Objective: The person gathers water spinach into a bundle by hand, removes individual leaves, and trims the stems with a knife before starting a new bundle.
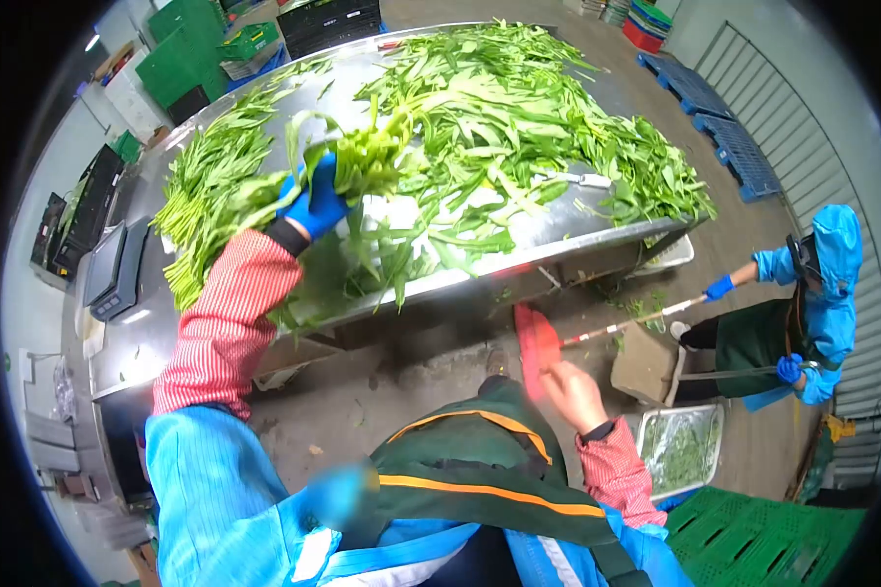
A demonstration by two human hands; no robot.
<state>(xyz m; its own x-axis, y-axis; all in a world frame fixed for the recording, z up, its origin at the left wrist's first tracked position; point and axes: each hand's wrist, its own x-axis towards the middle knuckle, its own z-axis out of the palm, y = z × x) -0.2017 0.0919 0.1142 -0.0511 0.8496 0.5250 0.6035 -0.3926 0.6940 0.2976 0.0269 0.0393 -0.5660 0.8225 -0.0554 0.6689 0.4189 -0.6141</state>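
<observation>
My left hand (318, 199), in a blue glove, is closed around a bunch of leafy greens (370, 157) above the metal table (558, 227). Its cut stems point right, and leaves hang below the glove. Low in front of my apron is my bare right hand (575, 397), fingers curled together; whether anything is between them I cannot make out. Just beyond it lies a red broom head (536, 344) on the floor. A large loose pile of greens (499, 108) covers the table's right part, and stacked greens (215, 166) lie at the left.
At the right, a person in a blue jacket (832, 284) holds the broom's long handle (636, 321). Near them stand a cardboard box (646, 362) and a tray with greens (683, 448). Green crates (754, 538) are at lower right, a scale (117, 269) at left, blue pallets (734, 147) behind.
</observation>
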